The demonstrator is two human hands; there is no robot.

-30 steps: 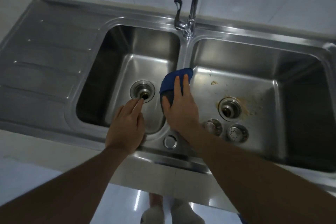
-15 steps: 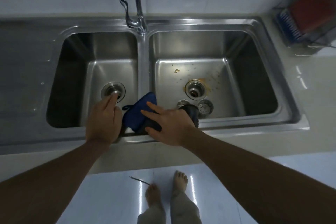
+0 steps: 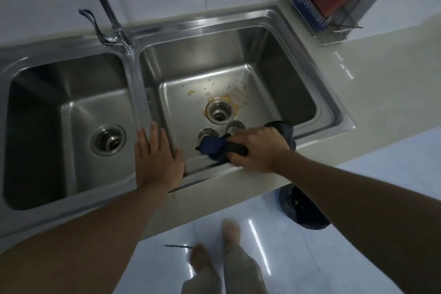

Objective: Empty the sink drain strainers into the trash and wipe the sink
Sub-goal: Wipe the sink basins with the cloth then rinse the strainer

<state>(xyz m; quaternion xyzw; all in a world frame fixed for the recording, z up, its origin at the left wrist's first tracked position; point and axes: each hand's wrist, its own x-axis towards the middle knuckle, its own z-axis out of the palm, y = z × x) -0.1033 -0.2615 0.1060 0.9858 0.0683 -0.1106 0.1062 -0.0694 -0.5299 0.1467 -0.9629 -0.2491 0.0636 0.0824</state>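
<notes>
A steel double sink (image 3: 317, 93) fills the view. My right hand (image 3: 257, 148) is shut on a blue cloth (image 3: 213, 145), pressing it on the right basin's near wall by the front rim. Two loose drain strainers (image 3: 235, 126) (image 3: 207, 133) lie on the right basin floor just behind the cloth. The right drain (image 3: 219, 111) is open, with orange-yellow residue and crumbs (image 3: 226, 98) around it. My left hand (image 3: 156, 157) rests flat, fingers apart, on the divider's near end. The left drain (image 3: 107, 140) sits in the left basin.
A tall faucet (image 3: 114, 24) rises behind the divider. A wire rack (image 3: 327, 7) with a red item and a blue brush stands on the counter at the back right. A dark trash bag (image 3: 303, 210) sits on the floor under my right forearm. My bare feet are below.
My right hand has carried the cloth from the divider into the right basin, along the near wall. My left hand left the left basin and settled on the divider. The view shifted right.
</notes>
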